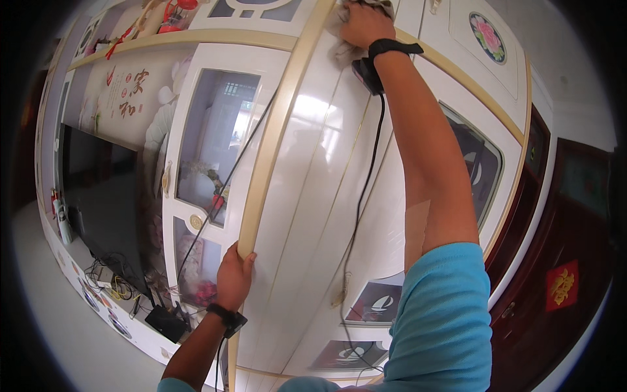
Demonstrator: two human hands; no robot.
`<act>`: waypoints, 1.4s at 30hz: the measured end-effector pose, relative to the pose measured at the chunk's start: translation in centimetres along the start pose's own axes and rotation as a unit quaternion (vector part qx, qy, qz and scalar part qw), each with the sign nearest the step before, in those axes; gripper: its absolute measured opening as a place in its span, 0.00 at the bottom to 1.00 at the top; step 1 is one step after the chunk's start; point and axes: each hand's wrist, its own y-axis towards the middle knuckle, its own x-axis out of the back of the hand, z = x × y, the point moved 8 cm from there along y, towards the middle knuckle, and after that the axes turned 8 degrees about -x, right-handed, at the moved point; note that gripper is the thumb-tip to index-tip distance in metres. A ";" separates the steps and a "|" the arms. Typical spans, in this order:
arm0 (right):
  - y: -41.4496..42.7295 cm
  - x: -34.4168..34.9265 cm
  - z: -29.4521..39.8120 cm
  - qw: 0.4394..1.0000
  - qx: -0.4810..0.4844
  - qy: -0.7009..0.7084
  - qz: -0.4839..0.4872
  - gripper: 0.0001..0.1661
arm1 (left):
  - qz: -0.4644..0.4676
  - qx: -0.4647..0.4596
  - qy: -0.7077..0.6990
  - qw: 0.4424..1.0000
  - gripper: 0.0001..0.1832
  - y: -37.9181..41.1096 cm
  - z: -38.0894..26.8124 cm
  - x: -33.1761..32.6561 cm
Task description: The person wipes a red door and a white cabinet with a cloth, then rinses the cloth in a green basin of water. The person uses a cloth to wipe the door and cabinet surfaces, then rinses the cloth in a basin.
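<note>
High on a glossy white cabinet panel [313, 196], my right hand [366, 24] presses a greyish-beige cloth [338, 49] against the surface near the upper beige trim. Part of the cloth is hidden behind the fingers. Lower and to the left, my left hand [235, 274] is wrapped around a beige vertical edge strip [264, 176] of the cabinet. Each wrist wears a black strap with a small box, and a black cable [365, 186] hangs from the right one across the panel.
Left of the strip is a white glass-fronted cabinet door [274, 63]. A television [98, 196], a router [166, 323] and tangled cables [115, 284] occupy the low unit. Another thin black cable [230, 176] crosses the glass door. A dark red door [534, 338] stands at right.
</note>
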 end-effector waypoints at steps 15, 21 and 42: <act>-5.3 3.6 -24.6 0.992 -0.069 -0.003 -0.108 0.23 | -0.048 0.005 0.005 0.999 0.23 -1.2 2.1 -1.4; -7.8 3.9 -41.7 0.982 -0.146 -0.092 -0.076 0.33 | -0.061 -0.003 -0.012 0.998 0.22 -1.4 2.7 -1.4; -38.5 6.5 -73.0 0.843 -0.380 0.373 -0.081 0.22 | 0.013 0.000 -0.012 1.000 0.27 -0.4 6.5 -1.8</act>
